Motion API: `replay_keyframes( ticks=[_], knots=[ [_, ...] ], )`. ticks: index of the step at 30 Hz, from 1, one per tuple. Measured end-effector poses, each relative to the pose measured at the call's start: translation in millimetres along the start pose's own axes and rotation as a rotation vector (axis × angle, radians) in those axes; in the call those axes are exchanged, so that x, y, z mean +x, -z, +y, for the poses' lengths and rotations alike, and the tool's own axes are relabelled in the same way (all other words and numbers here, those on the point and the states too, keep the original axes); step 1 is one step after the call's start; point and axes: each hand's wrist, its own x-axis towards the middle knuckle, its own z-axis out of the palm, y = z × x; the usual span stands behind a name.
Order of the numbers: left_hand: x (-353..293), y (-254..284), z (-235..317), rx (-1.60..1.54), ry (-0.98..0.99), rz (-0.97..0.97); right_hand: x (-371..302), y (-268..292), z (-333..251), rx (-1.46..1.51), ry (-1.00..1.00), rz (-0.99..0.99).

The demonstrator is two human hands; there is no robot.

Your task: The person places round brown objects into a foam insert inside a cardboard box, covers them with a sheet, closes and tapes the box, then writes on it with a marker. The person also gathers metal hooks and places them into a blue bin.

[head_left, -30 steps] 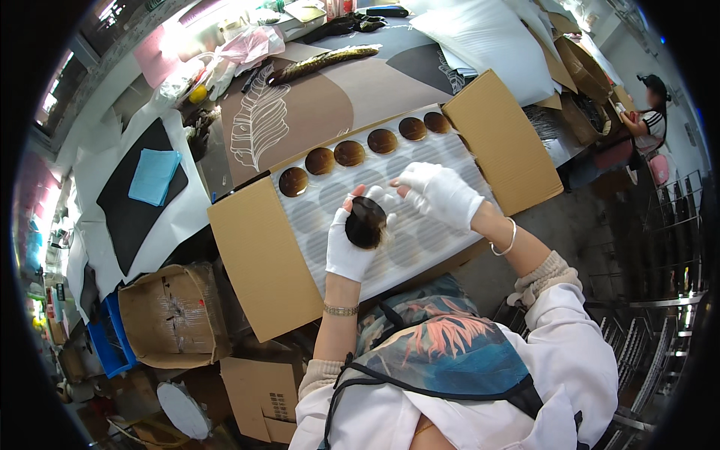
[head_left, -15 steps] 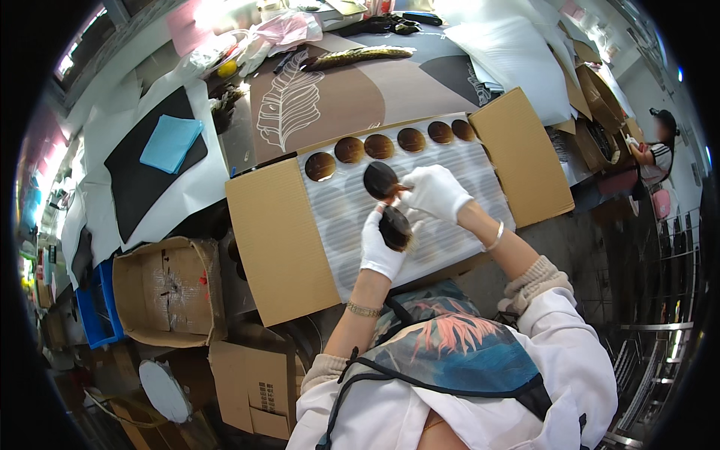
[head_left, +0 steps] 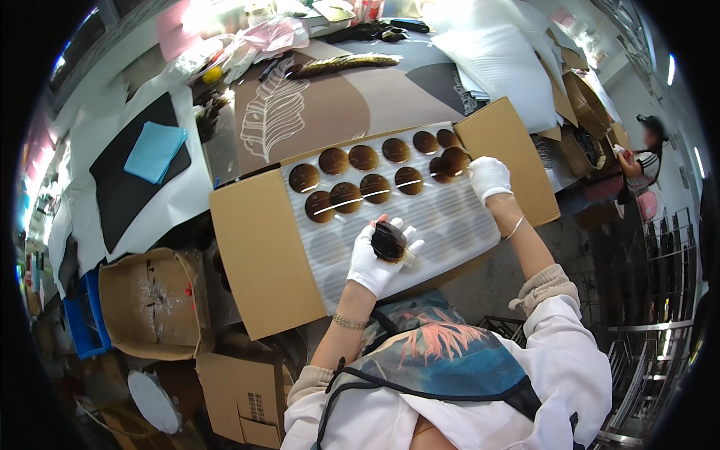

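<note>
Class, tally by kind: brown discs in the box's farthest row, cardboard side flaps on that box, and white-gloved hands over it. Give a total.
Brown discs in farthest row: 6
Side flaps: 2
Gloved hands (left hand, right hand): 2
Total: 10

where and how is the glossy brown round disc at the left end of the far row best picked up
Probably by opposite edges of its rim, from above and slightly left. The glossy brown round disc lies flat on the white translucent sheet, leaving its rim exposed; the similar brown discs sit close on its right and near sides.
</note>
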Motion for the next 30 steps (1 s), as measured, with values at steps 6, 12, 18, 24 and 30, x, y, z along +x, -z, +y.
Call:
replay_keyframes(
  ticks=[6, 12, 18, 24, 30],
  knots=[
    [27, -17, -13, 0.167, -0.149, -0.046, -39, 29, -3, 0.416, 0.241, -0.266],
    [24, -4, -17, 0.078, -0.183, -0.384, -93, 60, -64, 0.785, 0.393, -0.622],
    [0, 8, -16, 0.049, -0.313, -0.477, -107, 71, -89, 0.505, 0.63, -0.353],
    [-13, 8, 21, 0.059, -0.178, -0.276, -109, 61, -114, 0.502, 0.566, -0.232],
    [-49, 11, 113, 0.044, -0.853, -0.029, -101, 51, -157, 0.519, 0.61, -0.223]
  ],
)
